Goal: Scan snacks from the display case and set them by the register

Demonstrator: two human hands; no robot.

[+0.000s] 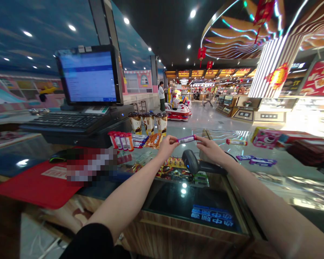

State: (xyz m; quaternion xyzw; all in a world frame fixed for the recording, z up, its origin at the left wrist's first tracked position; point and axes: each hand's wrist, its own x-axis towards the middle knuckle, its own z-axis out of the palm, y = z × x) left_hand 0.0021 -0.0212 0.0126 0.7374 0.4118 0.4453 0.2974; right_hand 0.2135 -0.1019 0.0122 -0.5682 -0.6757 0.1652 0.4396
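A purple candy roll (187,139) is held level above the glass counter, between my two hands. My left hand (167,146) pinches its left end. At the other end, the fingertips of my right hand (211,150) close on the roll's tip. Just below it, a black barcode scanner (190,162) lies on the counter. Left of my left hand are an orange packet (152,140), blue-and-white packets (139,140) and a group of red, purple and orange rolls (121,141). Beyond my right hand lie an orange-and-yellow roll (237,142) and purple wrapped bars (256,160).
Three lidded cups (148,123) stand behind the packets. A monitor (88,77) and keyboard (67,121) occupy the left, with a red mat (40,189) in front. A pink box (267,138) and brown packages (310,151) sit at right. A person (161,95) stands far off.
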